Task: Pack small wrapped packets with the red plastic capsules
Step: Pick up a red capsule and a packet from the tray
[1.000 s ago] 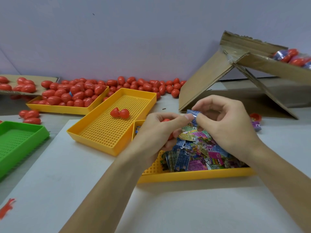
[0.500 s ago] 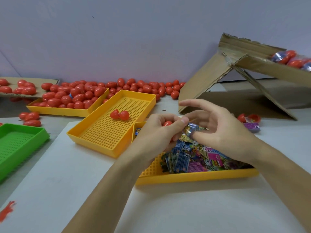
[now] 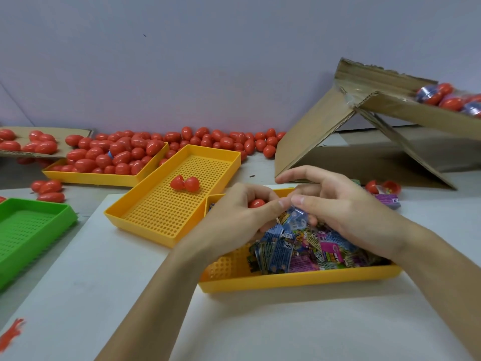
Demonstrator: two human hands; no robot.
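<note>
Compared with half a second ago, the right hand [image 3: 346,212] sits lower over the packet tray [image 3: 299,278], and its thumb and fingers pinch a blue wrapped packet [image 3: 296,220] closer to the left hand [image 3: 242,217]. The left hand's position is unchanged; its grip is clenched round a red capsule [image 3: 256,203], of which only a small part shows between the fingers. The fingertips of both hands meet above the packet tray.

The surface [image 3: 78,295] is white-grey and backed by a plain pale wall [image 3: 182,61]. A small red mark [image 3: 11,333] lies on the surface, far left of the packet tray and toward the viewer.

The packet tray is yellow and perforated and holds a heap of coloured packets [image 3: 307,251]. Touching its left far corner is a second yellow tray [image 3: 145,212] holding one open red capsule [image 3: 185,183]. Behind that tray, a third yellow tray [image 3: 91,178] is piled with closed red capsules [image 3: 112,155]; more lie loose along the wall. A green tray [image 3: 26,230] sits far left of the packet tray. A cardboard box [image 3: 377,105] with hanging flaps stands behind and right of the packet tray and holds filled capsules [image 3: 447,99].
</note>
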